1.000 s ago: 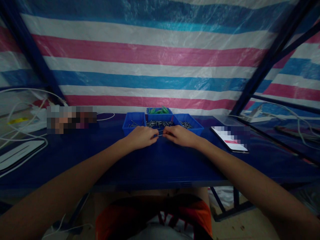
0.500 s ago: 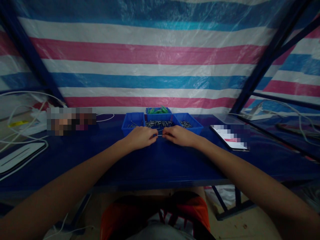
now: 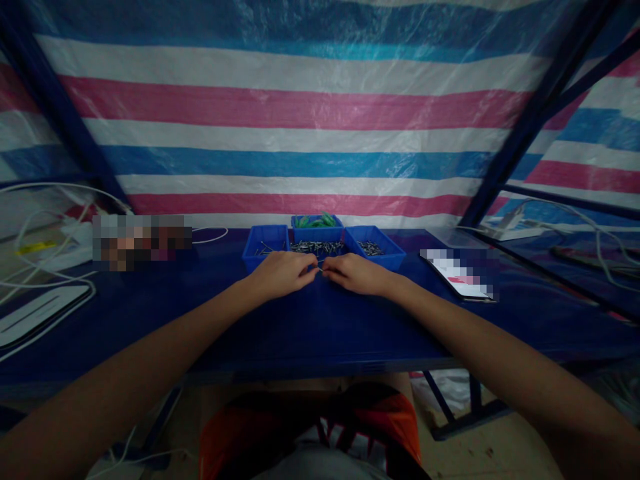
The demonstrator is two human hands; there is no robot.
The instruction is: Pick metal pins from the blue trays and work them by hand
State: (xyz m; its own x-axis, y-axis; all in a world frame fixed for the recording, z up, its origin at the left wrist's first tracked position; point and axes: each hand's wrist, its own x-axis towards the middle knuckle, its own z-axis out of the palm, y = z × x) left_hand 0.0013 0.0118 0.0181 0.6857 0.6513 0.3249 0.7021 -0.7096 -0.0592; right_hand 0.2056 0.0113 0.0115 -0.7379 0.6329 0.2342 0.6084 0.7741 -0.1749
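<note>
Grip: I see left hand (image 3: 283, 273) and right hand (image 3: 357, 273) each pinching a thin rod (image 3: 321, 269); fingertips nearly meet;
Rod: between both hands, over the desk (image 3: 310, 333); I cannot tell whether it touches;
Blue trays: left tray (image 3: 269, 233) and right tray (image 3: 393, 259) just beyond the hands, holding metal pieces;
Green pieces (image 3: 326, 220): in the rear tray (image 3: 317, 234);
Phone (image 3: 463, 285): right, well apart.

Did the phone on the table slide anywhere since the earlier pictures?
No, the phone hasn't slid any way: against the blue table, it lies in the same spot.
</note>
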